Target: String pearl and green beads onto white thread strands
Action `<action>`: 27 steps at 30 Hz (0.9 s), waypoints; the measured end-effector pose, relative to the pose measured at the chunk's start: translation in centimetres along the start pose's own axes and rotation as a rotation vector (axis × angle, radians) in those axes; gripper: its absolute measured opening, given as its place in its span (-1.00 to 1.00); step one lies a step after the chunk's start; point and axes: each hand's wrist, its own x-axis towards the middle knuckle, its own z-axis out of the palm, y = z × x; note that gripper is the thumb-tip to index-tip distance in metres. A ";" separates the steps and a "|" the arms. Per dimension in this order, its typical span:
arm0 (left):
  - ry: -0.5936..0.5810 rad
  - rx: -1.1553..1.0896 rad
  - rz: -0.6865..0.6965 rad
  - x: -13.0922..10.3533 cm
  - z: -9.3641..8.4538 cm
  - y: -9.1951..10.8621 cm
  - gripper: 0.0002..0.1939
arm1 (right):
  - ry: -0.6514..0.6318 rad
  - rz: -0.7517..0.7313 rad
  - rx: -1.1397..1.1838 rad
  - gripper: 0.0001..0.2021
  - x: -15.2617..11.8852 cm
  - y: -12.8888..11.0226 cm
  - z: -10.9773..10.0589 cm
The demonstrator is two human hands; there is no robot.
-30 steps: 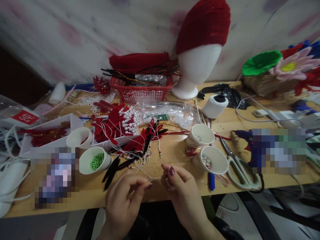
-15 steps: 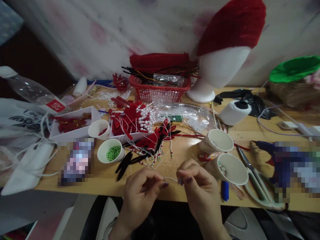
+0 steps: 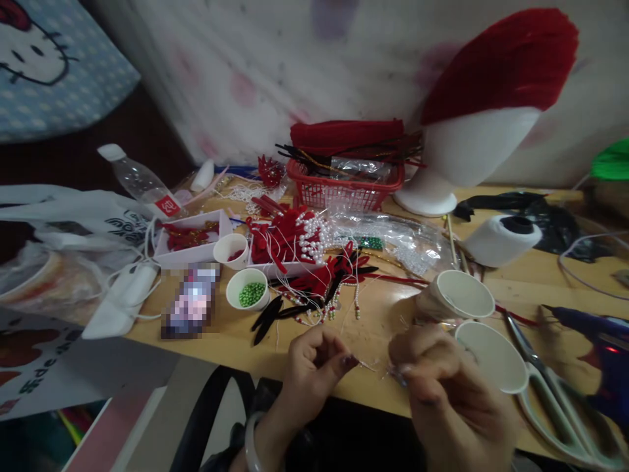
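Note:
My left hand (image 3: 312,373) is closed in a pinch near the table's front edge, thumb and forefinger on a thin white thread (image 3: 367,365). The thread's short free length sticks out to the right of the fingertips. My right hand (image 3: 457,393) is also closed, blurred by motion and nearer to the camera. At its fingertips is a small shiny clear bit (image 3: 399,375), too smeared to name. Two white paper cups, a rear one (image 3: 464,295) and a front one (image 3: 491,357), stand beside and behind my right hand, which partly covers the front cup.
Scissors (image 3: 545,393) and a blue glue gun (image 3: 599,347) lie at right. A cup of green beads (image 3: 252,294), red pieces with pearl strings (image 3: 314,239), a red basket (image 3: 344,191), a thread cone (image 3: 504,240) and a foam head (image 3: 481,147) fill the back.
The view has turned left, so the table's things sit further right. My right hand has drawn away from my left and come closer to the camera. The thread's right end now looks free.

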 end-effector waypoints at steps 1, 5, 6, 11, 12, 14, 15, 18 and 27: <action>0.020 -0.020 0.006 0.1 -0.1 -0.2 -0.40 | 0.042 -0.028 -0.017 -0.73 0.1 -0.3 -0.2; 0.185 -0.072 0.042 0.3 -0.2 -0.6 -0.42 | 0.188 -0.145 -0.057 -0.69 0.2 -0.6 -1.4; 0.235 -0.084 0.053 0.4 -0.1 -0.5 -0.43 | 0.202 -0.160 -0.048 -0.69 0.1 -0.4 -1.7; 0.370 -0.144 0.079 0.7 0.6 0.4 -0.43 | 0.180 -0.085 0.097 -0.59 -1.7 0.6 -1.8; 0.386 -0.145 0.087 0.7 0.7 0.4 -0.44 | 0.126 -0.025 0.083 -0.59 -2.1 0.8 -1.6; 0.413 -0.086 0.147 0.4 1.0 0.2 -0.51 | -0.007 0.138 0.018 -0.70 -2.6 1.3 -1.0; 0.412 -0.017 0.203 0.2 1.1 0.0 -0.58 | -0.073 0.233 0.001 -0.76 -2.6 1.5 -0.7; 0.338 0.277 0.469 -0.4 1.5 -0.2 -0.84 | -0.118 0.467 0.117 -0.74 -2.1 2.1 0.1; 0.139 0.613 0.697 -0.6 2.0 -0.7 -0.84 | 0.005 0.436 0.194 -0.94 0.1 2.1 0.2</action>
